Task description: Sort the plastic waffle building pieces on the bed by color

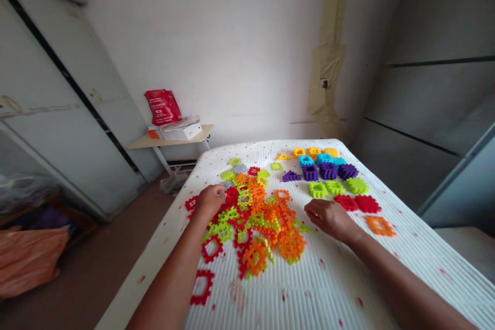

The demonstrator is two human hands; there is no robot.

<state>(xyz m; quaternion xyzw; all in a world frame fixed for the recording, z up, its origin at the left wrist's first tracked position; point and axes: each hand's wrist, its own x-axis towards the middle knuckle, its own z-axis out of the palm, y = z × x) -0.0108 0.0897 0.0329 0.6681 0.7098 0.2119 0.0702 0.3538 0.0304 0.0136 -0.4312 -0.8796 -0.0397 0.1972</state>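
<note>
A loose heap of notched plastic building pieces in red, lime green and orange lies mid-table. At the heap's left side is my left hand (211,201), its fingers curled beside a red piece (232,196) and a grey piece (228,184). Whether it grips one is hidden. My right hand (328,216) is closed, fingertips together, right of the orange pieces (284,216) and apart from them. What it holds, if anything, does not show. Beyond it, sorted stacks stand in colour rows: yellow (331,152), blue (324,158), purple (328,170), green (357,185), red (367,203) and orange (381,226).
The pieces rest on a white ribbed, red-flecked cover (309,299). Behind to the left, a small table (145,142) bears a red bag (162,106) and a white box (183,131). Grey cabinets (436,87) flank the right side. An orange bag (33,263) sits low at left.
</note>
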